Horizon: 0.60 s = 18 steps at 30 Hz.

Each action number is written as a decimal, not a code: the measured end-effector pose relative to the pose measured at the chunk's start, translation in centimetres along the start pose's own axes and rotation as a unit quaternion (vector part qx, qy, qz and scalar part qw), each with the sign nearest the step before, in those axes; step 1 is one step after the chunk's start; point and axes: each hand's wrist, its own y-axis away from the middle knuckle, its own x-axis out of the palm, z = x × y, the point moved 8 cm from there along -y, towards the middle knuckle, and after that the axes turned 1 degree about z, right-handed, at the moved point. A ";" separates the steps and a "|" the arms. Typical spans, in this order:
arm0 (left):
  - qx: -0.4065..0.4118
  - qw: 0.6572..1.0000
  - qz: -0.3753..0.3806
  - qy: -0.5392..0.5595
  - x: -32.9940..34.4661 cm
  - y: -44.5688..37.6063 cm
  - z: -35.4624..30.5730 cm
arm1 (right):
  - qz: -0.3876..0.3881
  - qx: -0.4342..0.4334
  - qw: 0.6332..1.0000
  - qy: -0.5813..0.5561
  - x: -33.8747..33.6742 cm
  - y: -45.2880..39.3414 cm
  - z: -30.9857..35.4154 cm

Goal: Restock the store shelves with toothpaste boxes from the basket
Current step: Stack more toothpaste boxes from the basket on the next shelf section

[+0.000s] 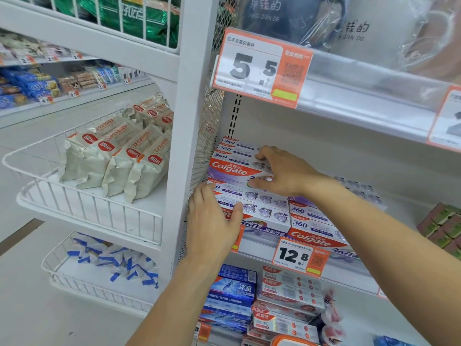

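A stack of purple-and-white Colgate 360 toothpaste boxes fills the left end of the middle shelf. My right hand grips the right end of the upper boxes, fingers over the top and thumb on the front face. My left hand lies flat with straight fingers against the front of the lower boxes. A second, lower stack of the same boxes sits to the right. The basket's orange rim shows at the bottom edge.
A white upright post and mesh side panel border the shelf on the left. Price tags reading 12.8 and 5.5 hang on shelf edges. Blue and red toothpaste boxes fill the shelf below. Wire baskets of bagged goods stand left.
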 end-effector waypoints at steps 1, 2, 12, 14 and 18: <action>0.000 1.000 0.002 -0.001 0.0 0.0 0.0 | 0.002 0.002 1.000 -0.009 0.1 0.1 0.0; 0.000 1.000 0.002 -0.003 0.0 0.0 0.0 | 0.004 0.003 1.000 -0.017 0.2 0.2 0.0; 0.020 0.999 0.004 -0.046 0.7 0.1 0.2 | 0.002 0.023 0.999 -0.043 0.4 0.2 -0.1; 0.027 0.998 0.006 -0.051 0.7 0.2 0.1 | 0.003 0.025 0.999 -0.040 0.5 0.1 0.0; 0.042 0.997 -0.003 -0.070 0.3 0.6 -0.3 | -0.086 -0.004 0.996 0.009 -1.7 2.4 0.7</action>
